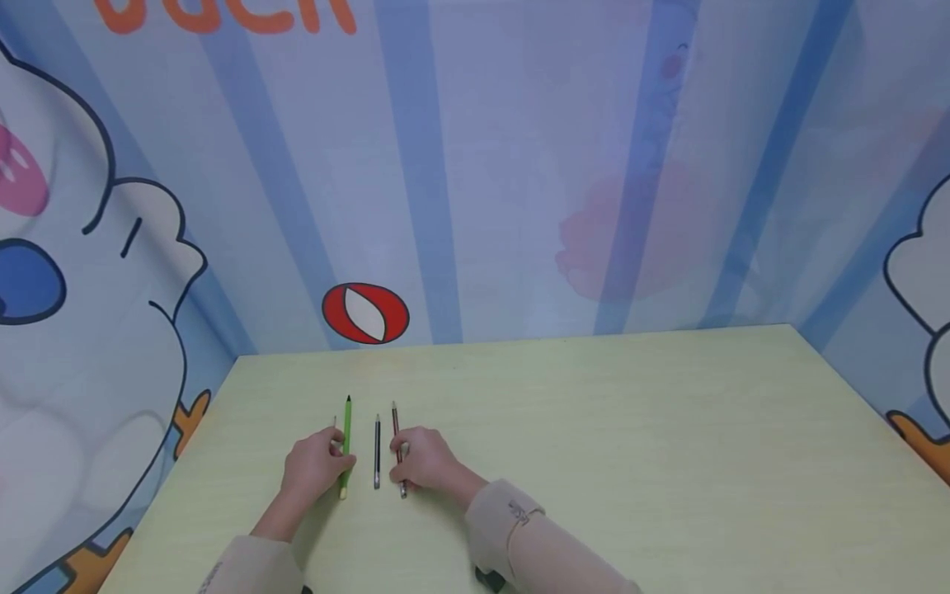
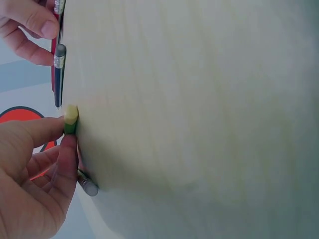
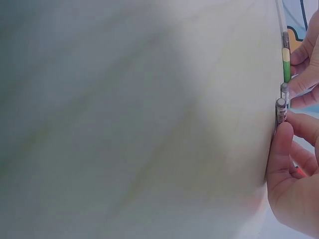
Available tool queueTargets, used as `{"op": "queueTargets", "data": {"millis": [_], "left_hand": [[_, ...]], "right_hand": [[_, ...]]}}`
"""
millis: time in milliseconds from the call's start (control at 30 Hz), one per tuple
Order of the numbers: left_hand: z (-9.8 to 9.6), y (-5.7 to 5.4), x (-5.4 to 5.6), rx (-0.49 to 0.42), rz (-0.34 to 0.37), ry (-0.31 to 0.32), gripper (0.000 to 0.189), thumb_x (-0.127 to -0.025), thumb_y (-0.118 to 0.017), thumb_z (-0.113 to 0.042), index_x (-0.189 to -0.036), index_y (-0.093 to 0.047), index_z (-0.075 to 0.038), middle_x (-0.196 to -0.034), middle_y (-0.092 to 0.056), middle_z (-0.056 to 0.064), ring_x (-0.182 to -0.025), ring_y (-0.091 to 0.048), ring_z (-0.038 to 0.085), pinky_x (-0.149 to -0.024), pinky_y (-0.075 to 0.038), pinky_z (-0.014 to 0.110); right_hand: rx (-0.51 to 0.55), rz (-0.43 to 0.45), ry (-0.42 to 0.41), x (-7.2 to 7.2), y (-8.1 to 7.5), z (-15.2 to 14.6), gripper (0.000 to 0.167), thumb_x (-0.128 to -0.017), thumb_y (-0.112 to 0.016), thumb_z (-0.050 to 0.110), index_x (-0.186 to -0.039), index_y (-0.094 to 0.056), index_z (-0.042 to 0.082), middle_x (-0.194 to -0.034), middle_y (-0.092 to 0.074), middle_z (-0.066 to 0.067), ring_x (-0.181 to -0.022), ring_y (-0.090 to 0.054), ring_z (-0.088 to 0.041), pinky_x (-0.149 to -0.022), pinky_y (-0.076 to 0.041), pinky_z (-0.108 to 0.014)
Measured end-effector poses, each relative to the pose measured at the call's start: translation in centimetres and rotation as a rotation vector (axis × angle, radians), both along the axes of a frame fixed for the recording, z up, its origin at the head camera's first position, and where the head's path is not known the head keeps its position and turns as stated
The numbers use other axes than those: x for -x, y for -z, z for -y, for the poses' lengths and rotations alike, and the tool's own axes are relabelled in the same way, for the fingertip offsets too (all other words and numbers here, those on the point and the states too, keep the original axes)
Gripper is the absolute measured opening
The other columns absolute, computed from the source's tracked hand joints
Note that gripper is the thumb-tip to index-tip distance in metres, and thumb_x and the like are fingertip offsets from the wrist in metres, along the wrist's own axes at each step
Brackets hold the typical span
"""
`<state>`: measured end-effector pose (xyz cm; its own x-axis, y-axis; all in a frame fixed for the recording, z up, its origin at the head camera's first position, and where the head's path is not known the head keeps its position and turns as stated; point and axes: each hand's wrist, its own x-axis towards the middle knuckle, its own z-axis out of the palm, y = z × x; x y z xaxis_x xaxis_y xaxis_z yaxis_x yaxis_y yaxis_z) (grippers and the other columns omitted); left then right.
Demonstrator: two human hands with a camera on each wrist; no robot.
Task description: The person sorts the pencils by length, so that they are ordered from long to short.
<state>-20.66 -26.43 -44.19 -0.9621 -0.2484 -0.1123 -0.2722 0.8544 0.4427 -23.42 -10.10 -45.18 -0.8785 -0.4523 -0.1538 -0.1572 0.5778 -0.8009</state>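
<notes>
Left hand (image 1: 315, 464), green pencil (image 1: 347, 427) in pinch

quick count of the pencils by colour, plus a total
Green pencil: 1
Dark pencil: 1
Red pencil: 1
Mostly hidden pencil, colour unclear: 1
Total: 4 pencils

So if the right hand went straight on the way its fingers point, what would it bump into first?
Most likely the dark pencil, lying on the table just past the right hand and the reddish pencil it holds, though the hand's height is hard to judge.
</notes>
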Motion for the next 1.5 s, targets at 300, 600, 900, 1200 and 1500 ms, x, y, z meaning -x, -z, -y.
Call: {"op": "queueTargets", "data": {"millis": [300, 600, 900, 1200, 1500], "left_hand": [[-0.01, 0.01, 0.00, -0.011, 0.004, 0.005, 0.037, -0.075, -0.067, -0.015, -0.105, -0.054, 0.001, -0.075, -0.059, 0.006, -0.062, -0.049, 0.014, -0.053, -0.037, 0.023], [0.05, 0.14, -0.12, -0.014, 0.007, 0.000, 0.037, -0.075, -0.066, -0.014, -0.106, -0.054, 0.002, -0.075, -0.058, 0.006, -0.062, -0.048, 0.014, -0.053, -0.037, 0.023], [0.00, 0.03, -0.22, -0.010, -0.010, -0.002, 0.036, -0.075, -0.066, -0.014, -0.105, -0.054, 0.002, -0.074, -0.058, 0.005, -0.062, -0.048, 0.014, -0.053, -0.035, 0.023], [0.06, -0.17, -0.44, -0.008, -0.030, 0.028, 0.036, -0.075, -0.066, -0.014, -0.105, -0.054, 0.003, -0.073, -0.058, 0.005, -0.062, -0.048, 0.015, -0.053, -0.035, 0.024], [-0.09, -0.23, -0.22, -0.013, -0.016, 0.005, 0.036, -0.075, -0.066, -0.014, -0.105, -0.055, 0.002, -0.074, -0.057, 0.005, -0.062, -0.048, 0.014, -0.052, -0.035, 0.024]], "right_hand": [[-0.064, -0.052, -0.011, -0.19, -0.31, 0.12, 0.028, -0.070, -0.066, -0.001, -0.097, -0.062, 0.005, -0.057, -0.052, -0.001, -0.037, -0.044, -0.007, -0.036, -0.036, -0.017], [-0.084, -0.115, -0.004, -0.41, -0.20, 0.15, 0.030, -0.069, -0.066, 0.000, -0.099, -0.060, 0.005, -0.059, -0.051, 0.000, -0.036, -0.040, -0.007, -0.037, -0.035, -0.018], [-0.033, -0.076, 0.024, -0.47, -0.03, 0.13, 0.034, -0.071, -0.066, 0.000, -0.103, -0.057, 0.005, -0.051, -0.048, 0.000, -0.034, -0.042, -0.008, -0.036, -0.038, -0.019], [0.005, -0.065, 0.061, -0.18, 0.39, 0.25, 0.040, -0.069, -0.070, 0.003, -0.106, -0.056, 0.002, -0.058, -0.052, -0.001, -0.036, -0.044, -0.008, -0.037, -0.039, -0.020], [-0.015, -0.058, 0.073, -0.21, 0.24, 0.26, 0.037, -0.070, -0.064, -0.003, -0.105, -0.056, 0.001, -0.051, -0.052, -0.001, -0.033, -0.042, -0.008, -0.033, -0.037, -0.019]]}}
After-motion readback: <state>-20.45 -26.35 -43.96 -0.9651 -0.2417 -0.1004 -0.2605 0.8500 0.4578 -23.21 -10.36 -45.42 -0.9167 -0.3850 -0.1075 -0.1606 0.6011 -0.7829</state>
